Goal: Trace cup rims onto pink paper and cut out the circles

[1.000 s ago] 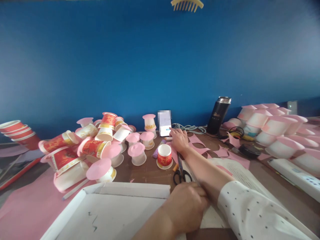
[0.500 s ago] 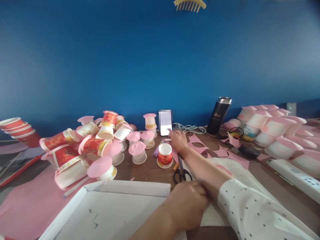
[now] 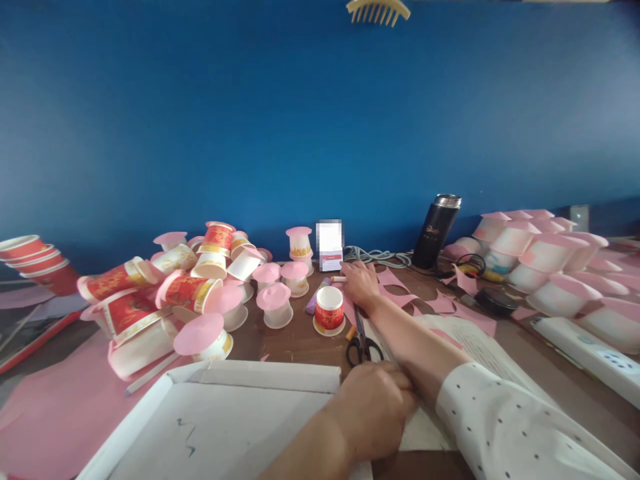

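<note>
From the head view we see our right hand (image 3: 359, 283) stretched out flat and empty on the counter (image 3: 295, 340), hemmed in by the red cup (image 3: 329, 311), scissors (image 3: 361, 341) and the propped phone (image 3: 330, 254). Our left hand (image 3: 373, 410) lies clenched on the white box (image 3: 220, 413); whether it grips anything is hidden. The right fingers have drawn back from the phone since earlier.
</note>
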Motion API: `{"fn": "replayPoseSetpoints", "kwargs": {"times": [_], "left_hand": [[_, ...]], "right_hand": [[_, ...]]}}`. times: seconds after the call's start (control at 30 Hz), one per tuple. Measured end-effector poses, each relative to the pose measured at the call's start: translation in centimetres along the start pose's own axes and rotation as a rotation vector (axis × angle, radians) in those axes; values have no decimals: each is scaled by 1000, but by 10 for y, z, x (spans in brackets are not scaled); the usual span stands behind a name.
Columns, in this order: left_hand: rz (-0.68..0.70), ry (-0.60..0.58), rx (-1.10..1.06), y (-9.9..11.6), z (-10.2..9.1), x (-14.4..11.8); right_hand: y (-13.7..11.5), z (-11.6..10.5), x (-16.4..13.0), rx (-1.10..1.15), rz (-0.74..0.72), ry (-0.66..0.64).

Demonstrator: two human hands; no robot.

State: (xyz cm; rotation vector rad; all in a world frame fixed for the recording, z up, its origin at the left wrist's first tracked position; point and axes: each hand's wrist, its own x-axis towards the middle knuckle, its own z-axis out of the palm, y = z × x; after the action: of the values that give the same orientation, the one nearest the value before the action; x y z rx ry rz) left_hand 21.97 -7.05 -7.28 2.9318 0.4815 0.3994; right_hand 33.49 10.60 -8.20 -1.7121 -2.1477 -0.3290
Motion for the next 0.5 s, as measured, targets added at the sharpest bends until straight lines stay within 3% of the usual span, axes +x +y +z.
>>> {"fn": "replayPoseSetpoints", "kwargs": {"times": [0.3, 0.5], "left_hand": [[5, 26, -24, 0, 2, 0], [-4, -24, -42, 0, 0, 1]], "right_hand": [[-1, -1, -1, 35, -2, 12], [-1, -3, 0, 108, 30, 84]]}}
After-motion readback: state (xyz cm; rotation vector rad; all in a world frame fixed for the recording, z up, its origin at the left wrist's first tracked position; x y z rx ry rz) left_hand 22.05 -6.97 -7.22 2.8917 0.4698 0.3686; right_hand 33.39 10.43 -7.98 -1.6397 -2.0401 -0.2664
